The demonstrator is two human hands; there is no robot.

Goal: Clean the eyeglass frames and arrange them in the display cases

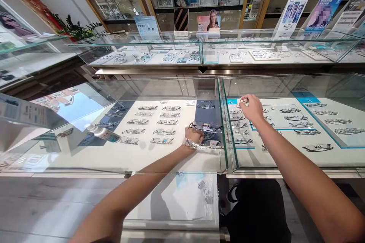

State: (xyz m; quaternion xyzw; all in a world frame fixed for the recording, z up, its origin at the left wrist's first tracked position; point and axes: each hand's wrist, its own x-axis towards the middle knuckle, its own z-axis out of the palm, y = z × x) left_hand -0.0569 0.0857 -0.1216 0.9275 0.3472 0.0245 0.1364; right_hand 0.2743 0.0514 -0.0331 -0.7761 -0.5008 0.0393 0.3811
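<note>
My left hand (194, 135) is inside the left glass display case, its fingers curled beside dark-framed eyeglasses (205, 126). Another pair with a small tag (213, 144) lies by the wrist; whether the fingers grip either pair is unclear. Over the right case, my right hand (252, 107) pinches a small pale item (243, 102) near the case's upper left corner. Just below it, a column of eyeglasses (241, 125) lies on the white surface. More eyeglasses (167, 122) rest in rows left of my left hand.
A spray bottle (104, 133) is at the left. Glass edges (225, 129) divide the two cases. An open drawer (171, 205) with bagged items (207, 193) juts out below. Behind stands another glass counter (159, 55) with advertising cards (292, 17).
</note>
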